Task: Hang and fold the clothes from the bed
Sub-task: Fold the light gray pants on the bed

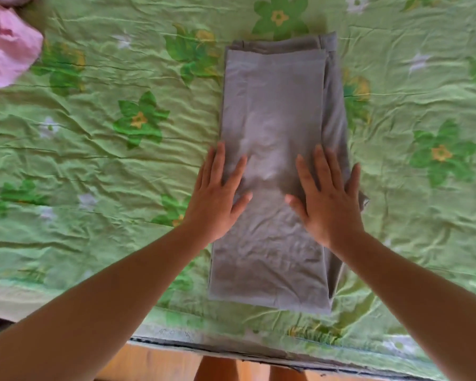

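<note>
A grey garment (275, 105) lies folded into a long narrow strip on the bed, running from near the front edge toward the far side. My left hand (217, 196) lies flat on its left edge, fingers straight and spread. Over on the strip's right side my right hand (327, 199) presses flat as well, its fingers spread and reaching the right edge. Both hands sit around the middle of the strip's length. Neither hand holds anything.
The bed wears a wrinkled green sheet (107, 160) with a flower print. A crumpled pink garment (6, 53) lies at the far left. The bed's front edge (231, 350) runs along the bottom, with wooden floor and my legs below it.
</note>
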The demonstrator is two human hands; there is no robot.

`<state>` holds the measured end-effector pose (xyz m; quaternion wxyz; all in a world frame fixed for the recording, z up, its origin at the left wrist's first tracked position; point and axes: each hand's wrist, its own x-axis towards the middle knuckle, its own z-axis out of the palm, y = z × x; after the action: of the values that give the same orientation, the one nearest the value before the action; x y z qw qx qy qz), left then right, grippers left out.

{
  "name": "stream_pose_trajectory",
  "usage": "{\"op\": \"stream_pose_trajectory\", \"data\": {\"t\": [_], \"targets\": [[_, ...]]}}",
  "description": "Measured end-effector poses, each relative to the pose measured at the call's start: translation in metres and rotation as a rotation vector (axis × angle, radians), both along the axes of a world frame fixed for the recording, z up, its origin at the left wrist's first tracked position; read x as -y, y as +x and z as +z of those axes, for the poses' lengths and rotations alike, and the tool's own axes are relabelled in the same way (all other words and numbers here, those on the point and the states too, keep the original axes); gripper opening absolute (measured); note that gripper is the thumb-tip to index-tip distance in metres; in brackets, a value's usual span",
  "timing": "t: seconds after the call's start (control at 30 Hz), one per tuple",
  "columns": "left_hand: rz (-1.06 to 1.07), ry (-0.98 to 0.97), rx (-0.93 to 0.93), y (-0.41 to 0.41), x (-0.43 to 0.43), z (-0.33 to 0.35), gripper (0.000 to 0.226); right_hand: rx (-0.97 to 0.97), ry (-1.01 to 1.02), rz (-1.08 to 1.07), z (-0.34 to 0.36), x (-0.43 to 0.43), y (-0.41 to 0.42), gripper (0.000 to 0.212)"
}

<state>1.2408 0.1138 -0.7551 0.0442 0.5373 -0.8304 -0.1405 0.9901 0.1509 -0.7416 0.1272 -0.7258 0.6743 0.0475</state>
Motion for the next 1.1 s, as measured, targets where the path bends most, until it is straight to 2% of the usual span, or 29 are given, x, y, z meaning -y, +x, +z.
{"op": "stream_pose_trajectory", "data": {"t": [0.13, 0.27, 0.33, 0.4, 0.47, 0.53, 0.57, 0.63, 0.67, 0.7, 0.73, 0.77, 0.83, 0.9, 0.97, 1.03, 1.1], "targets": [[-0.124, 0.109, 0.127, 0.028, -0.079, 0.002, 0.079, -0.025, 0.035, 0.154, -0.003, -0.081, -0.005, 0.079], [-0.079, 0.101, 0.178, 0.031, -0.101, 0.000, 0.078, -0.042, 0.077, 0.107, -0.009, -0.097, -0.006, 0.077], [0.044, 0.117, 0.044, 0.028, -0.107, 0.005, 0.071, -0.014, 0.039, -0.006, -0.002, -0.105, 0.001, 0.073], [0.232, 0.229, -0.231, 0.027, -0.117, 0.018, 0.058, 0.054, -0.031, -0.168, 0.009, -0.123, 0.004, 0.060], [0.407, 0.366, -0.443, 0.027, -0.124, 0.032, 0.040, 0.192, -0.043, -0.341, 0.019, -0.141, 0.003, 0.052], [0.536, 0.555, -0.554, 0.031, -0.124, 0.038, 0.042, 0.407, 0.029, -0.502, 0.028, -0.147, -0.003, 0.043], [0.544, 0.649, -0.576, 0.036, -0.123, 0.040, 0.048, 0.548, 0.132, -0.591, 0.032, -0.145, -0.007, 0.046], [0.393, 0.747, -0.529, 0.049, -0.123, 0.041, 0.059, 0.856, 0.431, -0.738, 0.040, -0.138, -0.012, 0.065], [0.292, 0.716, -0.460, 0.055, -0.123, 0.041, 0.063, 0.952, 0.562, -0.728, 0.044, -0.136, -0.015, 0.077], [0.171, 0.603, -0.377, 0.061, -0.123, 0.039, 0.067, 0.950, 0.626, -0.619, 0.043, -0.135, -0.019, 0.088], [0.035, 0.446, -0.294, 0.066, -0.123, 0.035, 0.067, 0.869, 0.623, -0.482, 0.041, -0.135, -0.024, 0.094], [-0.086, 0.291, -0.232, 0.069, -0.121, 0.032, 0.065, 0.718, 0.556, -0.313, 0.040, -0.135, -0.028, 0.094], [-0.239, 0.090, -0.186, 0.070, -0.115, 0.031, 0.058, 0.401, 0.240, 0.070, 0.034, -0.137, -0.038, 0.081], [-0.274, 0.017, -0.226, 0.067, -0.106, 0.035, 0.053, 0.248, -0.039, 0.248, 0.037, -0.134, -0.047, 0.058], [-0.234, 0.002, -0.275, 0.063, -0.093, 0.040, 0.051, 0.246, -0.197, 0.224, 0.044, -0.122, -0.054, 0.038], [-0.168, 0.023, -0.361, 0.057, -0.074, 0.046, 0.043, 0.340, -0.273, 0.208, 0.054, -0.103, -0.055, 0.029], [-0.106, 0.118, -0.573, 0.051, -0.050, 0.059, 0.031, 0.594, -0.288, 0.225, 0.062, -0.080, -0.058, 0.023]]}}
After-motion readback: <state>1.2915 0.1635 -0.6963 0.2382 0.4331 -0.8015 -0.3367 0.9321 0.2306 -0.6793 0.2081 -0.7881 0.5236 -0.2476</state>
